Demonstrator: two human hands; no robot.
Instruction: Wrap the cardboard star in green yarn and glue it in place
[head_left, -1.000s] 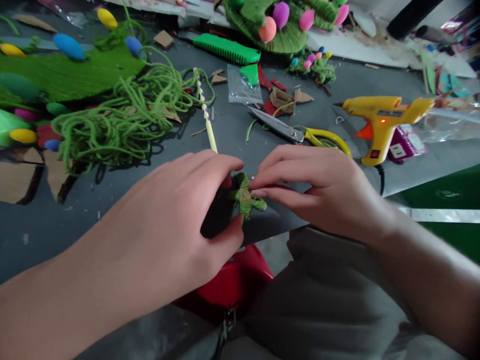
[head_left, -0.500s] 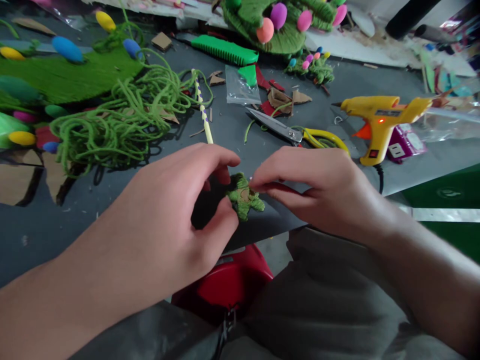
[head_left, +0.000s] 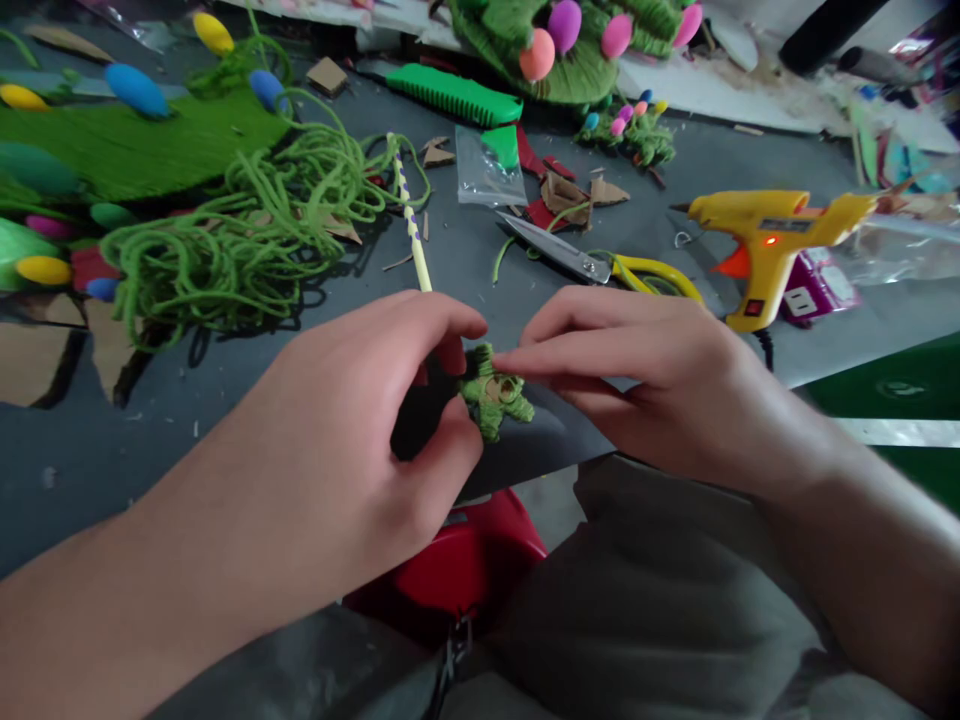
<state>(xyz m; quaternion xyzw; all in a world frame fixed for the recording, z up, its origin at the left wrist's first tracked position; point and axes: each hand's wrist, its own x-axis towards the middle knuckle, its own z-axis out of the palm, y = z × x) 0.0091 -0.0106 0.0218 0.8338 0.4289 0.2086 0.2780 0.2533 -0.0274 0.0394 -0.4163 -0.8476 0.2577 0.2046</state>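
Note:
A small star [head_left: 491, 412] wrapped in green yarn lies by the table's front edge, bare brown cardboard showing at its middle. My left hand [head_left: 360, 410] curves around its left side, thumb and fingertips about one point in a light grip. My right hand [head_left: 637, 370] is at the other side, index finger stretched to the star's upper right and the other fingers apart from the thumb. A small coil of green yarn [head_left: 510, 390] sits on the star beneath that finger. I cannot see anything held in my right hand.
Yellow-handled scissors [head_left: 577, 255] lie behind my right hand, with a yellow glue gun [head_left: 772, 245], its light red, further right. Loose green yarn [head_left: 247, 230] heaps at left. A spotted stick [head_left: 411, 225], green cutter [head_left: 454, 95] and plastic bag [head_left: 487, 175] lie beyond.
My right hand's pinch at the star has opened, and its index finger now stretches over it. The yarn coil on the star has come into sight. My left hand keeps its pose.

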